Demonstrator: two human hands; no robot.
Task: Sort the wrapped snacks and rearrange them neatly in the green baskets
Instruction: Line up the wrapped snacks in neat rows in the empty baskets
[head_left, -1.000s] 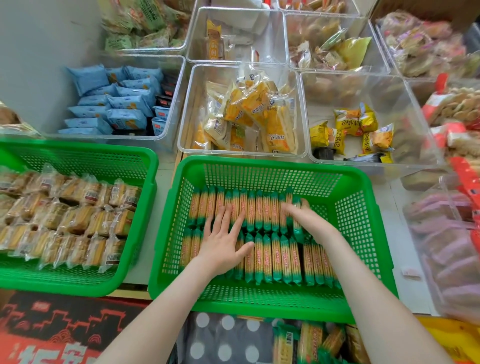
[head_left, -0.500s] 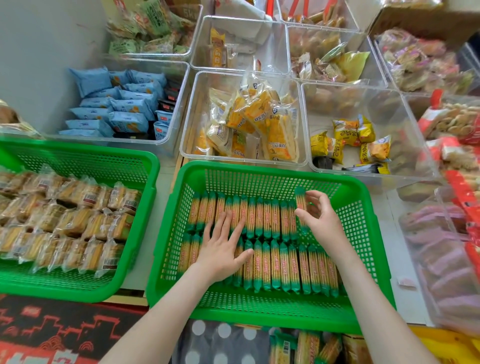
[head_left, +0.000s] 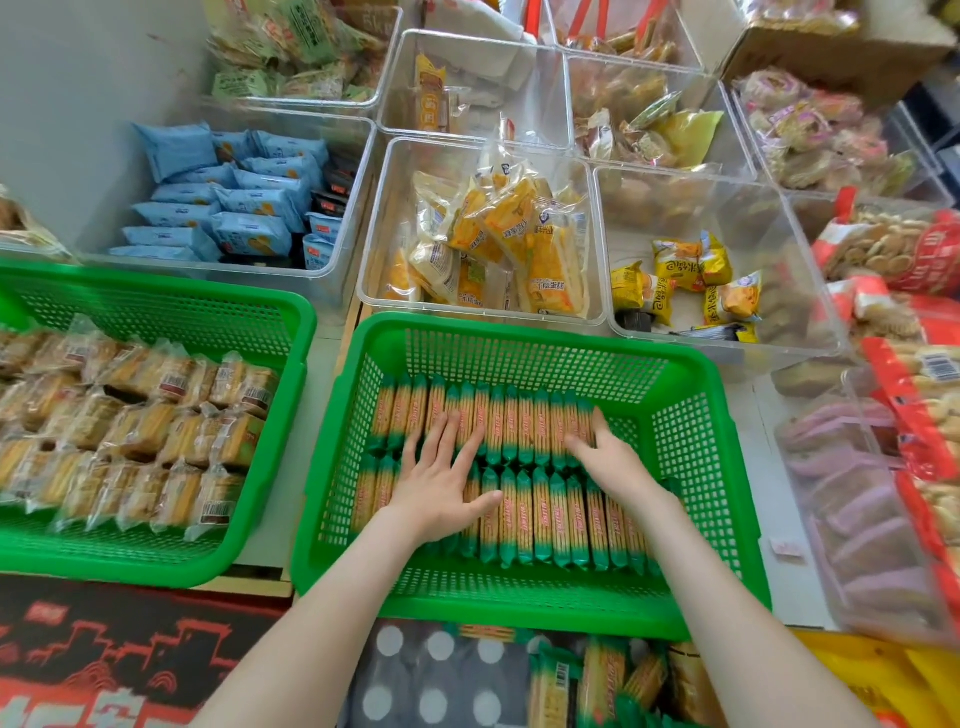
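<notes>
A: Your left hand (head_left: 441, 478) lies flat, fingers spread, on the biscuit sticks (head_left: 524, 519) in the middle green basket (head_left: 519, 332). It bridges the far row (head_left: 509, 421) and the near row (head_left: 571, 519).

B: Your right hand (head_left: 608, 457) is flat too, with its fingers straight, pressing down on the right end of the far row. You pinch nothing at this moment.

A: Half a second ago you held one stick pinched between thumb and fingers, raised above that same end. Now it lies in the row and your hand has come down on top of it. Your left hand has hardly shifted.

B: These sticks look light, and their film wrap is probably slick, so expect them to slide against each other. The biscuit inside likely snaps, so press gently with flat fingers.

A: When you lift one, take it at mid-length by its sides, not by the crimped green ends.

B: The loose sticks (head_left: 597, 680) lie just on the near side of the basket. Bare mesh shows to the right of the far row.

A: The left green basket (head_left: 304, 338) already holds wrapped cakes (head_left: 130, 426) in rows.
</notes>
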